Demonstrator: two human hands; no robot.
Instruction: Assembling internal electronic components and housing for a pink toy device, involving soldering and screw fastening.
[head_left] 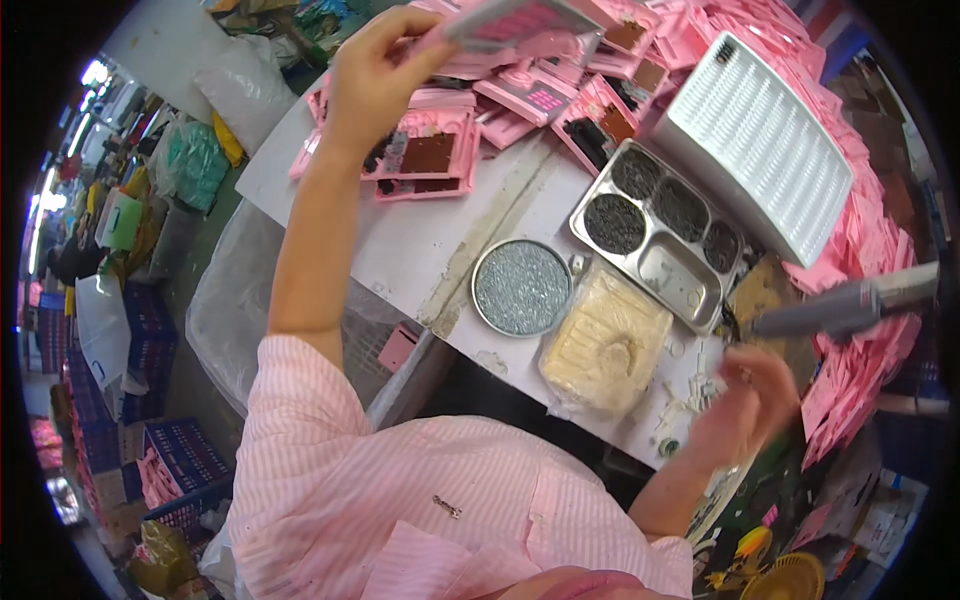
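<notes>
My left hand [375, 75] is raised over the far side of the table, its fingers closed on the edge of a flat pink case [515, 25] with a clear window. Beneath and beside that case lies a heap of similar pink cases [540, 92], some with brown panels. At the right, my right hand [750, 405] is smeared by motion, so its fingers and anything in them cannot be made out. Just above that hand, a grey cylindrical tool [830, 312] reaches in from the right. Nearest to it on the table is a yellowish block [605, 340] wrapped in clear plastic.
A round tin [522, 288] of tiny silvery pieces stands beside a metal compartment tray [680, 280] holding small dark pieces. Behind them leans a large white ribbed tray [755, 140]. Pink parts [870, 370] pile up along the right. Blue crates [185, 460] stand at the left.
</notes>
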